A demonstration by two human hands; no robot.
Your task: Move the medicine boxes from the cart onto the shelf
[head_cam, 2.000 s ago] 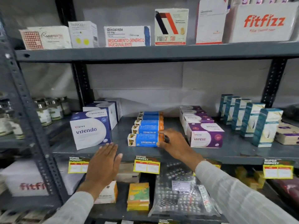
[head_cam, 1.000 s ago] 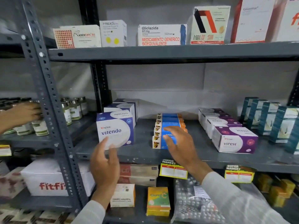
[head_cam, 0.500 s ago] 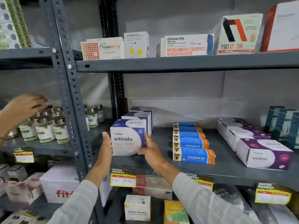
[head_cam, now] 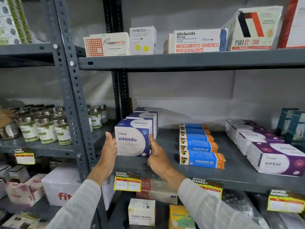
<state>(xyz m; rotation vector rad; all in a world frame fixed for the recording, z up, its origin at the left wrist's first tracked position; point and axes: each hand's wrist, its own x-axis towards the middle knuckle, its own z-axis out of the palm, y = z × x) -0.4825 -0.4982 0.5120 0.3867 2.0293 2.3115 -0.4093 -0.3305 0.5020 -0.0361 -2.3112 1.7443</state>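
Note:
A blue and white Vitendo box (head_cam: pixel 132 139) stands at the front left of the grey middle shelf (head_cam: pixel 206 177), first in a row of three like boxes. My left hand (head_cam: pixel 109 151) presses its left side and my right hand (head_cam: pixel 156 156) presses its right side, so both hands clasp it. To its right lies a row of several blue and orange Vivalyn EF boxes (head_cam: pixel 202 159), then purple Virest boxes (head_cam: pixel 277 161). The cart is out of view.
A perforated grey upright (head_cam: pixel 72 100) stands just left of my left hand. Jars (head_cam: pixel 46 128) fill the neighbouring left shelf, where another person's hand (head_cam: pixel 6 117) reaches. The upper shelf (head_cam: pixel 181 61) carries several boxes. Yellow price tags (head_cam: pixel 127 181) hang on the shelf's front edge.
My hands left the Vivalyn boxes and closed on the two sides of the front Vitendo box. The view swung left and closer.

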